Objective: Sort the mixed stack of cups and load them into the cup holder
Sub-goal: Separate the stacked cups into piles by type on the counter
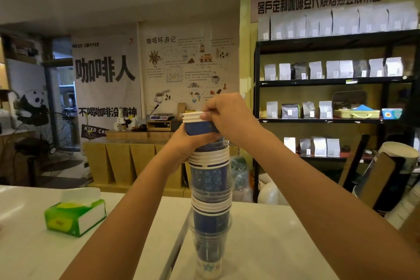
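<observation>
A tall stack of nested cups stands upright on the white counter, near its middle; blue paper cups with white rims alternate with clear plastic ones, and the clear walls blur into the blue behind them, so a count is not possible; the lowest cup is cut off by the bottom edge. The left hand wraps the stack just below the top, fingers closed around it; its palm side is hidden behind the cups. The right hand comes over from the right and pinches the rims of the top cups, thumb at the front; its other fingers are hidden, so how many cups it grasps cannot be told. At the right edge a holder leans, dark with a brown panel, a white cup rim showing at its top; most of it is cut off by the frame. A green tissue box lies on the counter to the left, well apart from the stack. Behind stand shelves of bags, their labels too small to read.
</observation>
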